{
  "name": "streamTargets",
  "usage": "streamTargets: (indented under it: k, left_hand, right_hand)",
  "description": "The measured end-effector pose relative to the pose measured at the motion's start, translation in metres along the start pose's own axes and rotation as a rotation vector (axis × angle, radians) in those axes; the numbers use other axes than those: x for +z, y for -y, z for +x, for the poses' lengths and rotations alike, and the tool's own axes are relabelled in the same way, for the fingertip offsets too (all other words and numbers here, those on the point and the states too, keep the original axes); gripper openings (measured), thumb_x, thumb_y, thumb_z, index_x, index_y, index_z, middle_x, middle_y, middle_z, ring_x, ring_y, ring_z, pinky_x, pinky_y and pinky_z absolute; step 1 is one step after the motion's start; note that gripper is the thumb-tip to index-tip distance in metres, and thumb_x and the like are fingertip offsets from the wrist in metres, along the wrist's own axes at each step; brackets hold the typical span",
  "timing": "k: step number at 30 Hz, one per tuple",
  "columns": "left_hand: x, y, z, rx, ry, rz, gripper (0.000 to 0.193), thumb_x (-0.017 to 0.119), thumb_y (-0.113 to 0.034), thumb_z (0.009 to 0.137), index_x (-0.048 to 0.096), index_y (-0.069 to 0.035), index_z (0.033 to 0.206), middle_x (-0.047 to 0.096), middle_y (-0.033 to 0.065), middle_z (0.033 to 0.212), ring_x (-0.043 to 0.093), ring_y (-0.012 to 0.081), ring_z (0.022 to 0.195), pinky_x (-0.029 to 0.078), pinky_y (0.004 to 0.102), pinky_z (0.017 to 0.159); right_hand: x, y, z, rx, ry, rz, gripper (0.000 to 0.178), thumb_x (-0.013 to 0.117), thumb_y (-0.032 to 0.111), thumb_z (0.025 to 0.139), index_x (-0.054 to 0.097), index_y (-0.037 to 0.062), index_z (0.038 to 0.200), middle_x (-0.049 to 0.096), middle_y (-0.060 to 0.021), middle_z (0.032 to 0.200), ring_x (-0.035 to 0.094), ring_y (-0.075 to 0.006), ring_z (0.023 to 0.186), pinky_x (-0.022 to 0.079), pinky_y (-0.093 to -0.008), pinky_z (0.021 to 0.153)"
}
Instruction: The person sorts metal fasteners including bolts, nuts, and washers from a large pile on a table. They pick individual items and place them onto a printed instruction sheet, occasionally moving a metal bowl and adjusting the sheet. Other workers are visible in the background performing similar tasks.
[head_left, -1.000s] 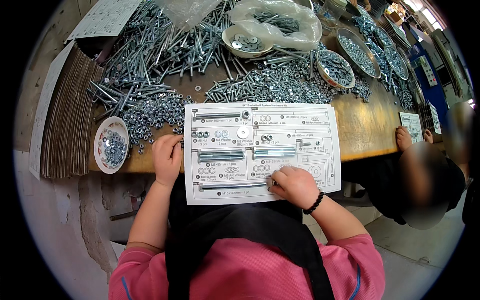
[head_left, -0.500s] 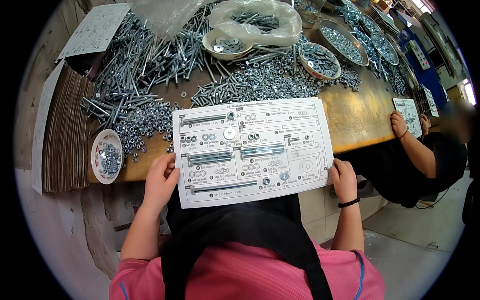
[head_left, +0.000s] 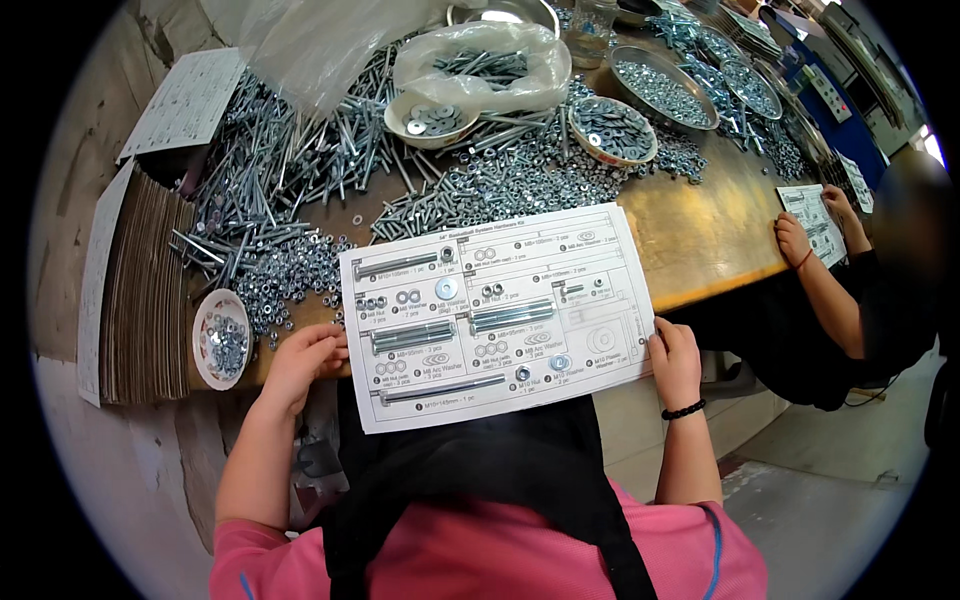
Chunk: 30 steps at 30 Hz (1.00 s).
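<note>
Between left hand (head_left: 308, 362) and right hand (head_left: 677, 362): printed sheet (head_left: 610, 265); right pinches edge, left's grip unclear.

This is a workshop. Bolts (head_left: 300, 150) and nuts (head_left: 285, 275) lie heaped on a worktable (head_left: 705, 230), with stacked cardboard (head_left: 142, 295) at its left end and a co-worker (head_left: 835, 308) toward its right.

A brown cardboard stack (head_left: 145, 300) sits at the left end of the counter (head_left: 705, 230). A printed white sheet (head_left: 185, 100) lies beyond it, far left. A clear jar (head_left: 590, 42) stands on the far side, right of a shiny metal basin (head_left: 505, 14). Far right: a blue panel (head_left: 797, 80) with a pale control box (head_left: 828, 95) (red button (head_left: 840, 107) visible). Right: a co-worker (head_left: 885, 310) in dark clothing.
</note>
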<state>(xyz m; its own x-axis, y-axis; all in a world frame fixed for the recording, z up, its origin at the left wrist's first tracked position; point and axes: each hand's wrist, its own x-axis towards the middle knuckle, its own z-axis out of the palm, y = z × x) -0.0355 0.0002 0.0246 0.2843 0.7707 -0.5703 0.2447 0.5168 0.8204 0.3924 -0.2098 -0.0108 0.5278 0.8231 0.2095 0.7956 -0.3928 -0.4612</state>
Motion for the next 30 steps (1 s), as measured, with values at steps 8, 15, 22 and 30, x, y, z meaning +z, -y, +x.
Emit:
streamTargets:
  k: [8, 15, 22, 30]
  left_hand:
    - [0.004, -0.006, 0.003, -0.053, 0.052, -0.053, 0.031, 0.051, -0.014, 0.088, 0.051, 0.003, 0.115, 0.061, 0.0096, 0.101, 0.060, 0.0140, 0.086, 0.048, 0.0237, 0.070]
    - [0.053, -0.021, 0.011, -0.100, 0.189, -0.075, 0.038, 0.053, -0.013, 0.087, 0.046, 0.005, 0.120, 0.057, 0.0120, 0.111, 0.058, 0.0161, 0.095, 0.048, 0.0269, 0.078]
    - [0.133, -0.022, 0.041, -0.092, 0.401, -0.188, 0.041, 0.052, -0.009, 0.087, 0.041, 0.006, 0.123, 0.052, 0.0159, 0.118, 0.055, 0.0230, 0.106, 0.047, 0.0313, 0.088]
    - [0.227, -0.025, 0.060, -0.091, 0.600, -0.185, 0.046, 0.059, -0.012, 0.084, 0.044, 0.003, 0.124, 0.052, 0.0105, 0.117, 0.051, 0.0154, 0.104, 0.042, 0.0253, 0.089]
  right_hand:
    - [-0.003, -0.019, 0.002, 0.488, 0.162, 0.893, 0.025, 0.052, 0.001, 0.082, 0.057, -0.0025, 0.106, 0.059, -0.0039, 0.086, 0.054, -0.0111, 0.079, 0.043, -0.0240, 0.070]
    - [-0.006, -0.070, 0.007, 0.566, -0.056, 1.118, 0.025, 0.050, 0.003, 0.087, 0.054, -0.0039, 0.110, 0.061, -0.0078, 0.100, 0.057, -0.0131, 0.088, 0.045, -0.0241, 0.077]
    - [-0.001, -0.117, 0.011, 0.550, -0.624, 1.604, 0.031, 0.041, 0.018, 0.096, 0.045, -0.0031, 0.118, 0.055, -0.0134, 0.112, 0.055, -0.0221, 0.102, 0.046, -0.0344, 0.087]
    - [0.040, -0.063, 0.000, 0.601, -0.664, 1.770, 0.039, 0.037, 0.021, 0.097, 0.035, -0.0002, 0.129, 0.043, -0.0117, 0.129, 0.043, -0.0246, 0.117, 0.036, -0.0383, 0.098]
